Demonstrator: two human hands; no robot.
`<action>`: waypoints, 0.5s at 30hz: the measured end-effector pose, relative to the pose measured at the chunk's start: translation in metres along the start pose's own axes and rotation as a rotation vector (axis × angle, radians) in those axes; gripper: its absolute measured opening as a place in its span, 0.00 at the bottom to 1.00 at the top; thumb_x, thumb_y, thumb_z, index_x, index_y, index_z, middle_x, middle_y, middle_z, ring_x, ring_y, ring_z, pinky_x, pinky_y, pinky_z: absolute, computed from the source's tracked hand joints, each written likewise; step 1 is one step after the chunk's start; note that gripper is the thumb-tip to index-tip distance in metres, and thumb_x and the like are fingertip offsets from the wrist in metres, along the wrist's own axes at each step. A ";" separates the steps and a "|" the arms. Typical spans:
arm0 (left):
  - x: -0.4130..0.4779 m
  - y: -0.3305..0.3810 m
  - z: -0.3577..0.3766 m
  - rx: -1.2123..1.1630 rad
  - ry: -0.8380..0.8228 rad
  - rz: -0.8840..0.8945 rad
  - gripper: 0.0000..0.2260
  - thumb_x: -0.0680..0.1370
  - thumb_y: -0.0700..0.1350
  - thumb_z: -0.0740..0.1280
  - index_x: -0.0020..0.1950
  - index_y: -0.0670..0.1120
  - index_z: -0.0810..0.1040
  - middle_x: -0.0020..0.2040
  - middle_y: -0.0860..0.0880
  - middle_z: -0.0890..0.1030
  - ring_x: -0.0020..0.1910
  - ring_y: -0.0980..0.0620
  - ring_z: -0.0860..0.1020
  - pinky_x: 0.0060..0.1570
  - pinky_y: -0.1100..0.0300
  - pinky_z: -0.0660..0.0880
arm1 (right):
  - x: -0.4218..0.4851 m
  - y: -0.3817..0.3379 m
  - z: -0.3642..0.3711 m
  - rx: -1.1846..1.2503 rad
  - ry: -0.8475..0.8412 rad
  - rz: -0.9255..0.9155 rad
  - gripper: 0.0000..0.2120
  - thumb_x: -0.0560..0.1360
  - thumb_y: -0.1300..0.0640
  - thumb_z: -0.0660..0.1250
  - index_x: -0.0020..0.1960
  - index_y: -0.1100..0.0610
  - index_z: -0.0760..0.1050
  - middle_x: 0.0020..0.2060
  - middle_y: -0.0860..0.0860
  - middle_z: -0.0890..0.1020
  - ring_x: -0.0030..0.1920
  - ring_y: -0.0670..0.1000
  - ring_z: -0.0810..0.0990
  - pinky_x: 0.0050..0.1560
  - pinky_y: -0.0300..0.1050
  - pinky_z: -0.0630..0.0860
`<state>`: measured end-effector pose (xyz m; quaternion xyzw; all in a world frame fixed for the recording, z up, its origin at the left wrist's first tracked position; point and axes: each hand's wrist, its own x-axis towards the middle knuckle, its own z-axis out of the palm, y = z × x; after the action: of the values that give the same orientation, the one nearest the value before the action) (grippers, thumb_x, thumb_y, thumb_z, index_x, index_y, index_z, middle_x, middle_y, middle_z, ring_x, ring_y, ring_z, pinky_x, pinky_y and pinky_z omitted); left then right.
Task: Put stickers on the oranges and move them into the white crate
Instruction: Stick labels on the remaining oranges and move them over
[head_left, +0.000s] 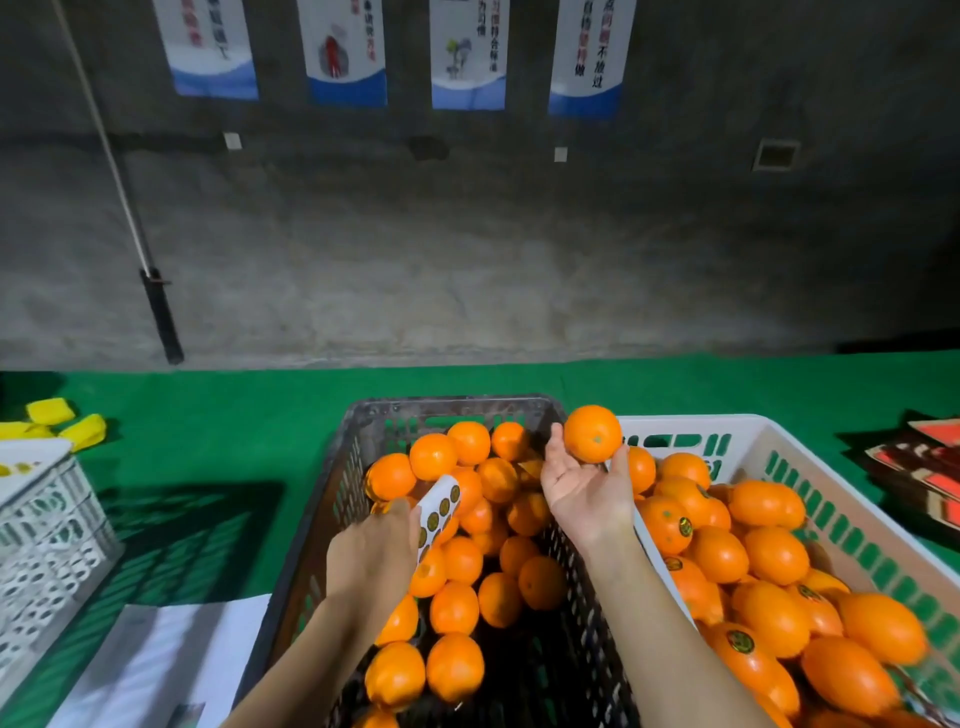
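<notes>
Head | right hand (584, 493) cups orange (592, 434), palm up | left hand (371, 553) pinches sticker strip (439, 506) pointing up-right

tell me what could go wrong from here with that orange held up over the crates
1. The right hand holds the raised orange only at its fingertips, palm open; it could slip and drop onto the black crate rim.
2. No sticker shows on its visible side, so it may land in the white crate unlabelled.
3. The left hand pinches the sticker strip low among loose oranges, where it could snag or crease.
</notes>
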<state>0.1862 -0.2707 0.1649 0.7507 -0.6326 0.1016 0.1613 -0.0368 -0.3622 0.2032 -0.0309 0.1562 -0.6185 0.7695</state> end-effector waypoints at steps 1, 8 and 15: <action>0.000 0.000 0.000 0.009 0.000 0.006 0.15 0.84 0.59 0.48 0.49 0.52 0.68 0.38 0.52 0.81 0.35 0.54 0.81 0.24 0.62 0.60 | 0.000 -0.002 0.000 0.054 -0.023 -0.026 0.32 0.80 0.34 0.56 0.67 0.61 0.70 0.60 0.60 0.81 0.52 0.58 0.85 0.38 0.50 0.83; -0.002 0.001 0.002 -0.016 -0.002 0.030 0.14 0.84 0.59 0.49 0.47 0.52 0.65 0.38 0.51 0.81 0.33 0.52 0.80 0.27 0.60 0.62 | 0.002 -0.018 -0.005 0.291 -0.079 -0.133 0.35 0.78 0.35 0.60 0.67 0.65 0.70 0.61 0.62 0.81 0.58 0.60 0.82 0.55 0.54 0.76; -0.003 0.002 0.004 0.004 0.003 0.050 0.16 0.82 0.63 0.47 0.49 0.53 0.65 0.29 0.52 0.68 0.26 0.54 0.70 0.25 0.61 0.63 | -0.001 -0.032 -0.004 0.446 0.053 -0.204 0.36 0.80 0.34 0.57 0.72 0.64 0.67 0.65 0.61 0.78 0.69 0.57 0.74 0.67 0.51 0.72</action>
<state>0.1837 -0.2697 0.1603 0.7348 -0.6507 0.1081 0.1579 -0.0681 -0.3679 0.2073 0.1406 0.0319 -0.7126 0.6865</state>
